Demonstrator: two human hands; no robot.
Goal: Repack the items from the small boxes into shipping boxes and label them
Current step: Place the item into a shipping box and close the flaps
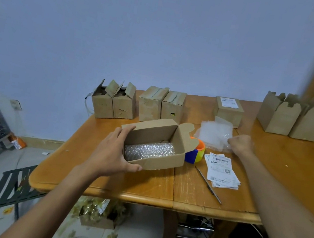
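Observation:
An open cardboard shipping box lies in the middle of the wooden table, its lid flap up at the right. Inside it rests a bubble-wrapped item. My left hand grips the box's left end, fingers over the top edge, thumb along the front. My right hand is curled on a sheet of clear bubble wrap behind the box to the right. A stack of shipping labels lies right of the box. Several small cardboard boxes stand along the back.
A colourful tape roll sits against the box's right side. A thin metal tool lies in front of the labels. A labelled box stands at the back; open-top boxes stand far right. A dark stool is left of the table.

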